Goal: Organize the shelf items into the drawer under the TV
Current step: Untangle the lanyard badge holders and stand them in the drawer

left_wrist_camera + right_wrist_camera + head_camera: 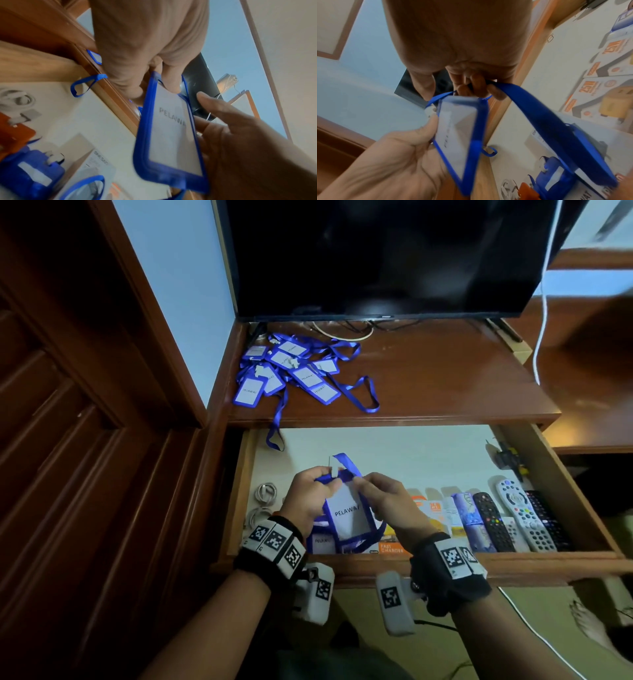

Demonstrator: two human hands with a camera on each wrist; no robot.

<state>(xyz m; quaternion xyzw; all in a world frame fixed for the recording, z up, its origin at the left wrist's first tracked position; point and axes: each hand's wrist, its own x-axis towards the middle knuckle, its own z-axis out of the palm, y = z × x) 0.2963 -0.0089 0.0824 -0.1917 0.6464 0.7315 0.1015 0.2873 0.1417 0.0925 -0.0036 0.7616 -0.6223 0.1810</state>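
A blue badge holder (347, 517) printed "PELAWAT" is held above the open drawer (445, 565). My left hand (323, 482) grips its upper edge, thumb on the card face (171, 83). My right hand (359, 484) pinches the blue lanyard (547, 128) by the clip, fingers curled round the strap (479, 86). The strap loops down under the badge. A second badge holder (322, 541) lies in the drawer below. A pile of blue badge holders (291, 368) with tangled lanyards sits on the shelf under the TV (376, 258).
Inside the drawer lie white coiled cables (265, 494) at the left, orange charger boxes (428, 508) in the middle and three remotes (524, 515) at the right. One lanyard loop (275, 436) hangs off the shelf edge into the drawer. A white cord (539, 337) drops at the right.
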